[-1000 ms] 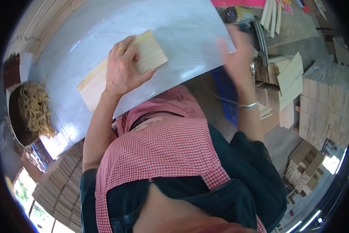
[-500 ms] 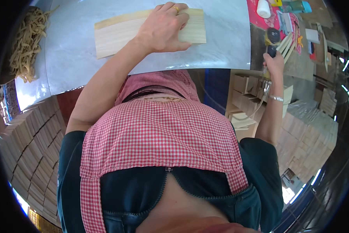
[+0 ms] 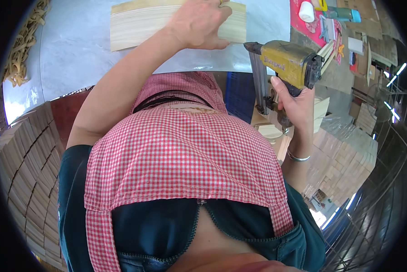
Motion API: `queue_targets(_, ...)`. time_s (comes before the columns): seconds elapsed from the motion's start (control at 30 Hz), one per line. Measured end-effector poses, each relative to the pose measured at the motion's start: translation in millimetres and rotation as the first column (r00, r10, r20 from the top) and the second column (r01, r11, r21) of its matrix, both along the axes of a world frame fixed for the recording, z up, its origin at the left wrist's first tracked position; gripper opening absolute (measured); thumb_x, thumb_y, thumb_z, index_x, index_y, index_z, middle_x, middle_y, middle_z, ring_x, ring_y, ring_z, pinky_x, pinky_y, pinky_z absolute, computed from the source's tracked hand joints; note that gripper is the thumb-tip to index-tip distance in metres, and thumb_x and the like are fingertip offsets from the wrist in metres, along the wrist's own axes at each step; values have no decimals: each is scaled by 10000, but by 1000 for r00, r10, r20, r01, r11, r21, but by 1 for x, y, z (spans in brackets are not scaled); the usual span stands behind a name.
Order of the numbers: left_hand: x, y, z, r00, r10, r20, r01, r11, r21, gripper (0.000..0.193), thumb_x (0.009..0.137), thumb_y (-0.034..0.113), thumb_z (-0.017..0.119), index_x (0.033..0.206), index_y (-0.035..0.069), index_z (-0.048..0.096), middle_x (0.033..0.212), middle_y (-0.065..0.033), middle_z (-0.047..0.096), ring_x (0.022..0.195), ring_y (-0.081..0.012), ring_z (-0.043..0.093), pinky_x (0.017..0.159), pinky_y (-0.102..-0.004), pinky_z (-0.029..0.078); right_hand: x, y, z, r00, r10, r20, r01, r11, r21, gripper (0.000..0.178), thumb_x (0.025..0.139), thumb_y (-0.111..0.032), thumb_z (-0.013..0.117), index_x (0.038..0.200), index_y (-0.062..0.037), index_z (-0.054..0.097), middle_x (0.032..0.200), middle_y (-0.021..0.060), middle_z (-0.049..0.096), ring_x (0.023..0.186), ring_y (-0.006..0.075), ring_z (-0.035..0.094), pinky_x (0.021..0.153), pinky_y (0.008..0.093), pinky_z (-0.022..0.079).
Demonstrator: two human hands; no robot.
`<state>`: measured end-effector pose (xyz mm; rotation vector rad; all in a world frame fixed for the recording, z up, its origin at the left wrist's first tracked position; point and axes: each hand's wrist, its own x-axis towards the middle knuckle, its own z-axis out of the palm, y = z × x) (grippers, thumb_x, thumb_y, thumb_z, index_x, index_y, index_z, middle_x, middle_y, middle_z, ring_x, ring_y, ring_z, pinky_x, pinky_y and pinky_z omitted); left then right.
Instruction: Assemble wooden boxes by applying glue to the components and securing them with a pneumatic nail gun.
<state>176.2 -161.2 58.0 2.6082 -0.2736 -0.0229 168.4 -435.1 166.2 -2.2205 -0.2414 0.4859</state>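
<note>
Yellow nail gun [image 3: 287, 63] now raised, right hand [image 3: 294, 102]

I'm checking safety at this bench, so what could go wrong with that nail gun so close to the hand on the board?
1. The left hand lies flat on the wooden board, and the yellow nail gun in the right hand has its nose near those fingers; a stray shot could hit them.
2. The board sits on a smooth pale tabletop, so it may slide under pressure.
</note>
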Motion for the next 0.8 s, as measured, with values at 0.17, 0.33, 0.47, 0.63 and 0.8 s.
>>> queue_targets(0.17, -1, 1, -3, 1000, -13, 17, 13, 1000, -1, 561, 738, 452, 739, 1048, -8, 659, 1262, -225, 559, 1139, -375, 537, 1023, -443, 417, 0, 9, 1, 1000, -30, -7, 30, 999, -33, 198, 883, -138, 767, 963, 32, 705, 641, 6, 625, 433, 66, 459, 401, 205, 362)
queue_targets(0.33, -4, 3, -13, 927, -20, 375, 40, 998, -46, 552, 751, 454, 737, 1046, -6, 659, 1265, -226, 554, 1139, -374, 534, 1021, -445, 415, 2, 11, 1, 1000, -13, -21, 11, 996, -85, 190, 881, -143, 772, 934, 28, 708, 616, 0, 612, 428, 66, 456, 401, 205, 360)
queue_targets(0.47, -5, 2, -8, 949, 0, 315, 13, 999, -40, 551, 757, 458, 737, 1044, -5, 659, 1270, -227, 550, 1139, -373, 532, 1017, -445, 414, 5, 16, 7, 999, -10, -49, 5, 994, -106, 183, 882, -144, 772, 901, 26, 708, 597, -4, 599, 425, 66, 456, 401, 207, 361)
queue_targets(0.63, -6, 3, -12, 939, -2, 344, 22, 998, -55, 550, 758, 465, 739, 1041, -1, 660, 1272, -223, 544, 1127, -367, 531, 1011, -444, 413, 10, 29, 10, 1000, -27, -8, 27, 999, -45, 190, 886, -150, 771, 867, 26, 702, 589, -6, 587, 422, 67, 454, 398, 210, 360)
queue_targets(0.8, -6, 1, -14, 936, 16, 352, 6, 998, -60, 550, 761, 469, 737, 1043, 2, 661, 1270, -219, 539, 1123, -357, 526, 1010, -441, 410, 21, 36, 4, 999, -47, 9, 48, 995, -83, 197, 890, -150, 769, 838, 22, 689, 580, -7, 574, 417, 69, 449, 396, 212, 358)
